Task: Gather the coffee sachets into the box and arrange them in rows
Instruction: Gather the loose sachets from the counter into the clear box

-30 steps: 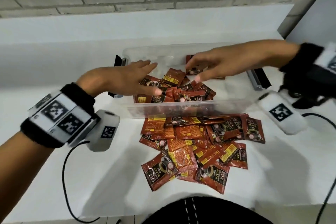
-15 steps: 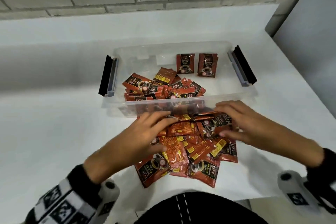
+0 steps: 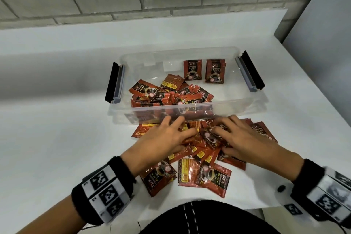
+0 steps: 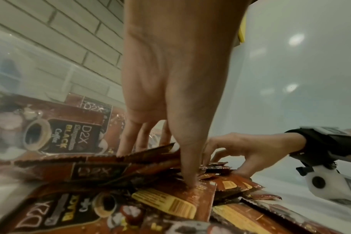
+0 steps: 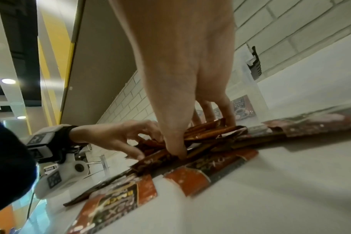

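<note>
Approx. half done: two sachet stacks point(image 3: 203, 71) stand in the clear box point(image 3: 218, 109), rest jumbled. Left hand point(image 3: 167, 137) & right hand point(image 3: 241, 138) pinch sachets from counter pile point(image 3: 205, 175).

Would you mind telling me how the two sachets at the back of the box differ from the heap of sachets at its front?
The two back sachets sit side by side, fronts showing, print upright; the front heap lies jumbled at mixed angles. The back sachets do not overlap; the heap's do. Both are the same red-and-black coffee sachets, inside the clear box.
</note>
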### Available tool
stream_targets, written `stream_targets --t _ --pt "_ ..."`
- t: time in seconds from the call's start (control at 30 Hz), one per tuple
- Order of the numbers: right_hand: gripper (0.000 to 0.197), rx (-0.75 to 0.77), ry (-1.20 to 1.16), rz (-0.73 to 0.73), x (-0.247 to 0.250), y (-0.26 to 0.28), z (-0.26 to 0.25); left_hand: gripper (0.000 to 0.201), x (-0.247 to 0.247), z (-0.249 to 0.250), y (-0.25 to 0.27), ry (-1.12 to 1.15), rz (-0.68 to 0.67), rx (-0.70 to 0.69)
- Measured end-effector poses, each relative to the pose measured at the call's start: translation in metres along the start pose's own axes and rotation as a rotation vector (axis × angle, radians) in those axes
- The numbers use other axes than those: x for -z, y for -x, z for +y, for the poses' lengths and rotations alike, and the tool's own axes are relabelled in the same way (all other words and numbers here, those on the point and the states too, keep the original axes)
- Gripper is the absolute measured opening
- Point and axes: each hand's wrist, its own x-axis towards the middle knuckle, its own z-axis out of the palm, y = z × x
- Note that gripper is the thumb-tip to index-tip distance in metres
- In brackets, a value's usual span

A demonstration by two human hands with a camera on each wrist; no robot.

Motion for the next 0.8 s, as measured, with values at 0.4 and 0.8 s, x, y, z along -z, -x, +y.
stream_targets --t 0.4,0.8 --pt "0.031 -0.09 -0.256 0.13 0.052 -0.001 -0.006 0.04 0.057 -0.013 0.038 0.425 0.274 0.003" --pt "0.026 -0.238 -0.985 0.004 0.144 -0.07 0.024 0.054 0.138 -0.088 0.014 0.563 0.495 0.179"
